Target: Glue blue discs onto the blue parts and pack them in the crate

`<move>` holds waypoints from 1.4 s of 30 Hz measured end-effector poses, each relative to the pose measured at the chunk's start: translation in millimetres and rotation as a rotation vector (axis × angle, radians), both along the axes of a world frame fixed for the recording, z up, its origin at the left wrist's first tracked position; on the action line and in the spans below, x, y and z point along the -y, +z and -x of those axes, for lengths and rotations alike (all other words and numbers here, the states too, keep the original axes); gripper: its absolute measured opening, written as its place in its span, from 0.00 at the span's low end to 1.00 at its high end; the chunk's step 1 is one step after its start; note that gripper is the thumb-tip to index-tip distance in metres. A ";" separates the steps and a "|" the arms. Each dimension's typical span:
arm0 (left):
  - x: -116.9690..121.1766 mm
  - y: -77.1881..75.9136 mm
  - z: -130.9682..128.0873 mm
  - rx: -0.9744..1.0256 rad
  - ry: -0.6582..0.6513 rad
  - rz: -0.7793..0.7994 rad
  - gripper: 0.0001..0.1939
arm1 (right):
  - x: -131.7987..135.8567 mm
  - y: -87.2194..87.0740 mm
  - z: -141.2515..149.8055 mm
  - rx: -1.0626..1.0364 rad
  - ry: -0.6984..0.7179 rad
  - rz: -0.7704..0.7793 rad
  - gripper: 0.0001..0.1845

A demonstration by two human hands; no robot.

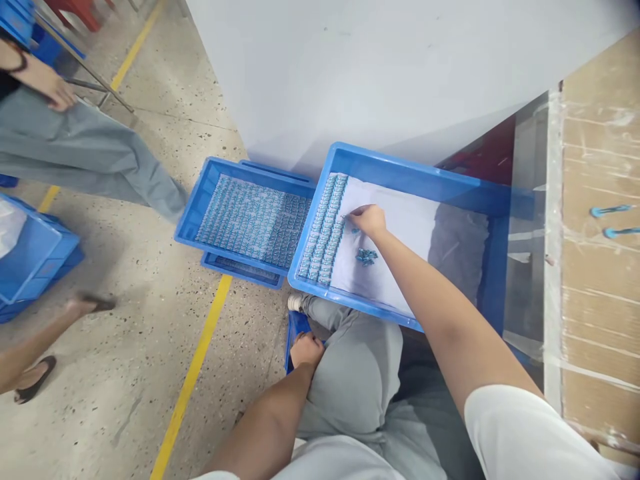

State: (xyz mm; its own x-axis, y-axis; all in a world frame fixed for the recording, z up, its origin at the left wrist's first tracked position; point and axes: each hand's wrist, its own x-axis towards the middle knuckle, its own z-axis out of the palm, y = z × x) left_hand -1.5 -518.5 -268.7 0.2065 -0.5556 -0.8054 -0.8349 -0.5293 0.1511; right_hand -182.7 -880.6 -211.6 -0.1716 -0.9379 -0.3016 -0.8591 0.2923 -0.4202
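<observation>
Small teal pieces (324, 230) lie in close rows across the left end of a large blue bin (390, 308), on a white cloth lining (395, 213), and the right hand (369, 219) is just beside the edge of the row nearest the bare cloth. Its thumb and fingertips are brought together in a narrow grip, pointing toward that row; whether a piece is pinched between them is too small to tell. Just below the fingers, a loose piece (355, 231) lies on the cloth, and farther down, apart from the rows, is a little loose heap (367, 257) of the same kind. The left hand (307, 349) is well away from the pieces, outside the bin, its fingers curled in and resting against the person's left knee; no piece shows in it. To the left of the large bin, a smaller blue tray (187, 230) is covered in similar rows, and it sits over another blue tray (243, 272), whose edge shows beneath. On the right, well apart from the right hand, two longer blue pieces (611, 211) lie on a brown cardboard surface (600, 293) crossed with clear tape.
</observation>
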 end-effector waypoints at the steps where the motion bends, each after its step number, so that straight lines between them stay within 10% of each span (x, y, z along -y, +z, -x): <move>1: -0.1 -0.3 0.0 -0.003 0.005 0.001 0.13 | 0.3 0.3 -1.1 0.002 0.004 -0.002 0.12; 42: 1.4 2.6 0.4 0.007 -0.005 0.016 0.11 | -1.3 -0.9 -13.9 -0.001 -0.039 -0.049 0.15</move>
State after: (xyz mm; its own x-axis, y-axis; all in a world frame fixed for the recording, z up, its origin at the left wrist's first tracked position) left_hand -1.9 -520.0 -266.1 0.2094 -0.5696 -0.7948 -0.8385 -0.5227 0.1537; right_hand -168.8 -879.3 -212.5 -0.2077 -0.9148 -0.3464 -0.8472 0.3453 -0.4039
